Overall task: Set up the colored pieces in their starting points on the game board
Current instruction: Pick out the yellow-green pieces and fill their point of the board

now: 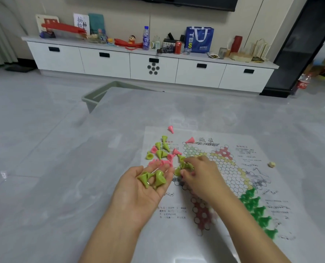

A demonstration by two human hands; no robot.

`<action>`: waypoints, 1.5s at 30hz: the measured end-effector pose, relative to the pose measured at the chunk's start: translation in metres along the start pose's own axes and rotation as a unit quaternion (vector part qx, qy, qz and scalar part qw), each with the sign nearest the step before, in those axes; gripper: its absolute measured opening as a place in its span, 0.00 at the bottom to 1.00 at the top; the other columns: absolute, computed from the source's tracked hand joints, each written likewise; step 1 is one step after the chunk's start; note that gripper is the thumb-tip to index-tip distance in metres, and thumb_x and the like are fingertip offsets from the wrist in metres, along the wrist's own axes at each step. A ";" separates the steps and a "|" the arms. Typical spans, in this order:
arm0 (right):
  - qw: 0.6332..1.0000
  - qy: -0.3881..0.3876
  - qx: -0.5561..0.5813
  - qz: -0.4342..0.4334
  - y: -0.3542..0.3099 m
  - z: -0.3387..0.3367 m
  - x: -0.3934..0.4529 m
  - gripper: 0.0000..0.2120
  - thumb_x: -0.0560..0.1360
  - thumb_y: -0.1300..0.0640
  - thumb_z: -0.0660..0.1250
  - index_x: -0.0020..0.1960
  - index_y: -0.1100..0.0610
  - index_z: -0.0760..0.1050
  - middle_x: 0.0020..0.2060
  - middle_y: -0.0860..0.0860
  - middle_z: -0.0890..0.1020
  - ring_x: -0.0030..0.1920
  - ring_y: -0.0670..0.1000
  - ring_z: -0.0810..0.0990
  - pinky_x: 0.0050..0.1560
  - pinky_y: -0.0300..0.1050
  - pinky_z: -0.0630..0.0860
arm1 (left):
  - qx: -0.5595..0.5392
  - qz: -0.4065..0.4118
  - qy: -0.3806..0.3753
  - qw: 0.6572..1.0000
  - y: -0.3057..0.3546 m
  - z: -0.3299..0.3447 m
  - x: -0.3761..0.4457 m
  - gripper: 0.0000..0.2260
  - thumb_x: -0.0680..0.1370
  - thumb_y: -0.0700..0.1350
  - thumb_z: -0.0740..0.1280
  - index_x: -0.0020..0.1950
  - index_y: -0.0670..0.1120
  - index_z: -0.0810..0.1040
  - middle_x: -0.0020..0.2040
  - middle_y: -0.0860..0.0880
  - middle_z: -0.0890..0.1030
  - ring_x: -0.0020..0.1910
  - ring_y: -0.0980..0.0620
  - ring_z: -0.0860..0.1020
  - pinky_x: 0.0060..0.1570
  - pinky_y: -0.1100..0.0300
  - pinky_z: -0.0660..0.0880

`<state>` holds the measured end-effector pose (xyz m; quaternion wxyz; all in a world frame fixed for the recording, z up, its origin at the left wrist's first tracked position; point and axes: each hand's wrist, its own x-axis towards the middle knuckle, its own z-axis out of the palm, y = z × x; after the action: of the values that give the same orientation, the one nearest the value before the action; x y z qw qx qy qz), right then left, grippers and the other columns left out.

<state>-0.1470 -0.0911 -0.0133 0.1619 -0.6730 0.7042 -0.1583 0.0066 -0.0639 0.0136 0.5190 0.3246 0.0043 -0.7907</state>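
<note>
Left hand [148, 184] is lying palm up just off the board's left edge, fingers [166, 172] loosely cupped, cradling a few light green pieces [154, 179] in the palm. Right hand [199, 172] is reaching palm down over the left side of the game board [224, 168], fingers curled onto more light green pieces [185, 165] there; looks like it is pinching one, but exact hold is partly hidden.

Loose pile of light green and pink pieces [162, 151] is sitting at the board's upper left, mostly on the printed margin, not in cells. Two pink ones [170, 129] are lying apart, further back. Dark green pieces [258, 211] are already standing in a row along the lower right point of the board, so that colour looks done. A small die [271, 164] is resting on the right margin. Board is lying flat on the grey surface [119, 130].

Step in hand, as judged: gathering or placing the light green set at the left point. Next move is calling for taking single pieces from the left palm and standing them base down, one per cell, without knocking neighbours; pink ones still need sorting out of the pile after.
</note>
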 end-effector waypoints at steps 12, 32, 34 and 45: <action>0.978 0.042 0.126 -0.159 -0.058 0.042 0.012 0.09 0.72 0.59 0.61 0.48 0.58 0.79 0.44 0.54 0.78 0.45 0.51 0.73 0.40 0.41 0.64 | -0.056 0.052 0.019 0.997 0.022 -0.010 0.001 0.16 0.78 0.40 0.52 0.53 0.31 0.74 0.48 0.35 0.80 0.51 0.40 0.78 0.50 0.49 0.72; 0.919 0.022 0.394 -0.006 -0.032 0.004 0.011 0.11 0.74 0.66 0.63 0.41 0.52 0.78 0.40 0.51 0.82 0.40 0.48 0.82 0.48 0.45 0.80 | 0.009 0.050 0.064 0.997 0.021 -0.008 -0.002 0.10 0.73 0.36 0.54 0.43 0.37 0.75 0.27 0.42 0.78 0.27 0.52 0.69 0.24 0.68 0.69; 0.925 -0.011 0.380 0.008 -0.030 0.008 0.008 0.10 0.74 0.65 0.62 0.43 0.51 0.78 0.44 0.52 0.83 0.41 0.47 0.83 0.50 0.47 0.80 | 0.002 0.051 0.061 0.997 0.021 -0.008 -0.002 0.10 0.74 0.36 0.54 0.43 0.36 0.75 0.26 0.42 0.78 0.28 0.51 0.69 0.23 0.69 0.70; 0.951 0.070 0.298 0.036 -0.012 -0.019 -0.010 0.16 0.76 0.67 0.52 0.53 0.57 0.76 0.40 0.49 0.75 0.33 0.47 0.73 0.34 0.37 0.72 | 0.123 -0.025 0.060 0.990 0.003 -0.006 -0.001 0.08 0.74 0.39 0.60 0.35 0.42 0.72 0.27 0.46 0.74 0.18 0.54 0.68 0.18 0.69 0.64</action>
<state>-0.1442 -0.0820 0.0097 0.3108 -0.5553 0.6587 -0.4015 0.0129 -0.0624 0.0102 0.4535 0.4325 -0.0541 -0.7774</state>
